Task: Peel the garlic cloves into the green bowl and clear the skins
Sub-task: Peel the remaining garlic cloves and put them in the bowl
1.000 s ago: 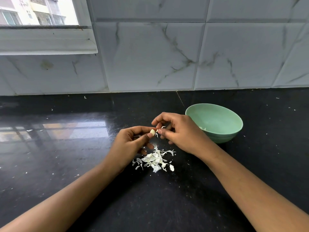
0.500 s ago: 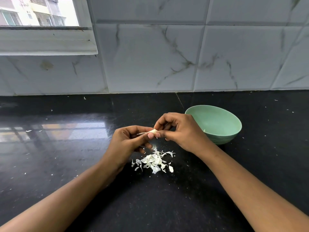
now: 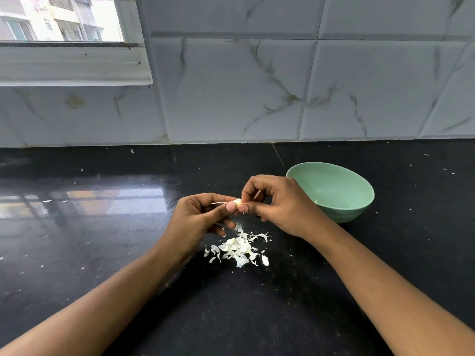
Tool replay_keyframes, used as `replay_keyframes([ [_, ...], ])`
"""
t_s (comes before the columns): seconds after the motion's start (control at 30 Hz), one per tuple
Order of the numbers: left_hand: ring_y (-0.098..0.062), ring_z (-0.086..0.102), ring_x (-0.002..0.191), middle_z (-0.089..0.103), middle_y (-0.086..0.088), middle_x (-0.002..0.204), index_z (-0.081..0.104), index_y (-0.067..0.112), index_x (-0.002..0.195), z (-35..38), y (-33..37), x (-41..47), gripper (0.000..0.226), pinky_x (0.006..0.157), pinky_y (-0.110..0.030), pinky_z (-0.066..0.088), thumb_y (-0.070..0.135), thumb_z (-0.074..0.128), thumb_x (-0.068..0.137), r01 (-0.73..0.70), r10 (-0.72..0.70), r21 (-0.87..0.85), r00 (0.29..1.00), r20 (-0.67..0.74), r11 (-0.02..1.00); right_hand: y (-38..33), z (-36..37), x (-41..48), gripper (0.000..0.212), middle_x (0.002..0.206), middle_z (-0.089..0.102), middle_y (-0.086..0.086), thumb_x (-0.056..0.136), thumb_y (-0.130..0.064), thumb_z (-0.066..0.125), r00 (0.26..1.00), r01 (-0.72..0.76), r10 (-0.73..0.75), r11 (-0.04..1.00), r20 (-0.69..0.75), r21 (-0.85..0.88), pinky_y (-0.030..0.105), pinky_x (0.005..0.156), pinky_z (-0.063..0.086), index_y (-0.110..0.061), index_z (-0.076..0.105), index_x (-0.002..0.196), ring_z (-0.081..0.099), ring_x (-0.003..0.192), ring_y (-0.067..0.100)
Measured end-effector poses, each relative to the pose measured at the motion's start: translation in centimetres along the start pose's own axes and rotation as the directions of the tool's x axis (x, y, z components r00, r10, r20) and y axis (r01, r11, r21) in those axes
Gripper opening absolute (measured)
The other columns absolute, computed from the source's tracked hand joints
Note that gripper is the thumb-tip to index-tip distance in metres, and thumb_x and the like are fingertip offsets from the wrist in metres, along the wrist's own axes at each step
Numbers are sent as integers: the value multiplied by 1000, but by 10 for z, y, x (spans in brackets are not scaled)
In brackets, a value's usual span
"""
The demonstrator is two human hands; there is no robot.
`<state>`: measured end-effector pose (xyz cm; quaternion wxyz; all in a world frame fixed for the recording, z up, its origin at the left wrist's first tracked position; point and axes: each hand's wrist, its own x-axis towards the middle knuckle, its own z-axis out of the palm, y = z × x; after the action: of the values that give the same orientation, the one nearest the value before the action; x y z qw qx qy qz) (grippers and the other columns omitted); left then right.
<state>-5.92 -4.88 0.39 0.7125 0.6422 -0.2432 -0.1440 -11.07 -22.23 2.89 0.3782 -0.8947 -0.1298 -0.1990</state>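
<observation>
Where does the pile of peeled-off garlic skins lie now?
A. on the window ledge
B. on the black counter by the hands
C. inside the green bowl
B: the garlic skins lie heaped on the black counter beside the green bowl, near the garlic clove that the left hand and right hand pinch.

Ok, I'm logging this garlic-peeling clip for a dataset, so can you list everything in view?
garlic clove: one, pale, pinched between both hands above the counter
skin pile: one heap, white, on the counter below the hands
green bowl: one, mint green, on the counter right of the hands
counter: one, glossy black, scattered specks
wall tiles: several, white marbled, behind the counter
window: one, white frame, upper left
left hand: one, pinches the clove
right hand: one, pinches the clove
</observation>
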Motion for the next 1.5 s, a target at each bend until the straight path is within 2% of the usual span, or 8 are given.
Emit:
replay_keyframes([
  [0.13, -11, 63, 55, 71, -6, 69, 72, 7, 88, 0, 1, -1, 22, 48, -20, 49, 18, 69, 70, -17, 17, 28, 1000, -7, 999, 1, -2, 0, 13, 71, 66, 1, 79, -20, 75, 993, -107, 102, 989, 54, 101, 38, 57, 58, -19, 62, 79, 66, 67, 22],
  [0.23, -11, 64, 56, 73, -7, 71, 73, 10, 87, 1, 1, -1, 20, 49, -19, 50, 20, 71, 70, -31, 32, 93, 999, -10, 995, 1, -2, 0, 10, 73, 68, 2, 80, -14, 74, 989, -144, 136, 969, 53, 203, 36, 59, 59, -15, 66, 86, 69, 69, 18],
  [0.4, -12, 65, 56, 72, -8, 68, 74, 9, 86, 0, -1, -1, 21, 52, -20, 52, 20, 75, 67, -58, 63, 151, 998, -29, 987, 1, -2, -1, 3, 67, 70, -2, 82, -17, 73, 995, -101, 100, 994, 25, 38, 40, 63, 58, -20, 71, 82, 68, 65, 17],
  [0.63, -11, 63, 54, 73, -13, 79, 72, 5, 79, -1, -4, 0, 19, 52, -21, 52, 19, 74, 66, -121, 128, 193, 991, -24, 974, -3, -2, -2, 4, 64, 66, -6, 82, -21, 71, 994, -90, 96, 989, 42, -121, 25, 58, 52, -20, 69, 78, 63, 61, 9],
  [0.8, -11, 63, 55, 74, -10, 84, 73, 8, 79, -2, -5, 1, 15, 54, -21, 51, 17, 73, 67, -155, 158, 190, 988, 1, 969, -5, 0, -2, 9, 65, 65, 4, 87, -13, 65, 958, -274, 261, 956, 121, 101, 29, 54, 56, -14, 65, 77, 64, 58, 15],
  [1.1, -12, 65, 60, 75, -1, 89, 73, 15, 76, -2, -4, -1, 8, 55, -23, 52, 16, 72, 68, -159, 156, 166, 987, 33, 973, -8, 9, -1, 18, 60, 51, 1, 90, -6, 55, 824, -567, 485, 699, 294, 437, 20, 42, 47, -9, 58, 73, 48, 46, 5],
  [1.4, -11, 63, 53, 73, -5, 74, 71, 6, 81, 0, 0, 0, 19, 49, -19, 50, 17, 72, 66, -49, 52, 50, 997, -54, 998, -3, -4, -2, 5, 78, 69, 12, 83, -8, 69, 920, -391, 366, 829, 141, 401, 27, 56, 56, -9, 69, 88, 67, 69, 14],
  [1.5, -9, 63, 53, 71, -3, 68, 69, 5, 82, -1, 0, 3, 20, 48, -16, 50, 17, 71, 65, 65, -71, -71, 993, -93, 995, -4, 0, -1, 9, 77, 73, 9, 81, -12, 73, 956, -294, 289, 921, 56, 255, 33, 65, 59, -19, 73, 86, 70, 75, 23],
])
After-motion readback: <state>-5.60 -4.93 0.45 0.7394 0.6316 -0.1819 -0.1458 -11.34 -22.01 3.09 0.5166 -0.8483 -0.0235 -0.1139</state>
